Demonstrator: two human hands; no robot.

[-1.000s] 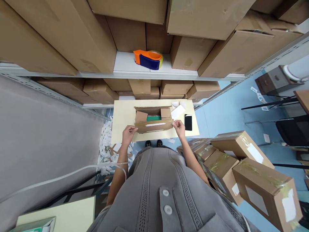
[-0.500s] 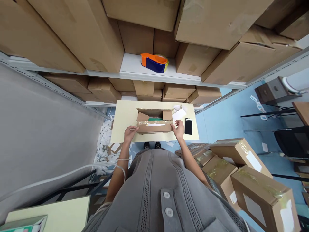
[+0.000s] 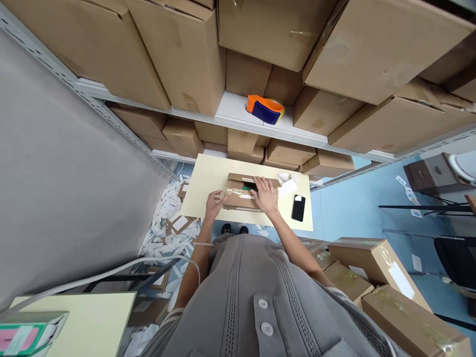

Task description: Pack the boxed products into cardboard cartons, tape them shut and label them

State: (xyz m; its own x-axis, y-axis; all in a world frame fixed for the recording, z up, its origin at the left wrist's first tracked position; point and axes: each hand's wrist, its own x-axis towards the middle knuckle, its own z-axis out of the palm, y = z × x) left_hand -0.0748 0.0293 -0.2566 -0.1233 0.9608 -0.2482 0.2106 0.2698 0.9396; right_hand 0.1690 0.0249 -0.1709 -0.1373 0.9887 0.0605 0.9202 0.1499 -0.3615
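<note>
On the pale yellow table (image 3: 208,171) lies a long cardboard box (image 3: 241,202) with tape along its near flap and something green showing inside. My right hand (image 3: 265,196) rests flat over the box's right half, fingers stretched toward the far flap. At the box's left end is my left hand (image 3: 214,204), its fingers apart and the tips by the corner. The green thing is mostly hidden by the flaps and my right hand.
A black phone (image 3: 298,208) and white paper scraps (image 3: 288,187) lie right of the box. An orange and blue tape dispenser (image 3: 265,110) sits on the shelf among cardboard boxes. Taped boxes (image 3: 375,258) are piled at the right, paper waste (image 3: 163,213) at the left.
My right hand has moved from the box's right end onto its top. The far flap has come down over part of the opening. The whole view has turned slightly.
</note>
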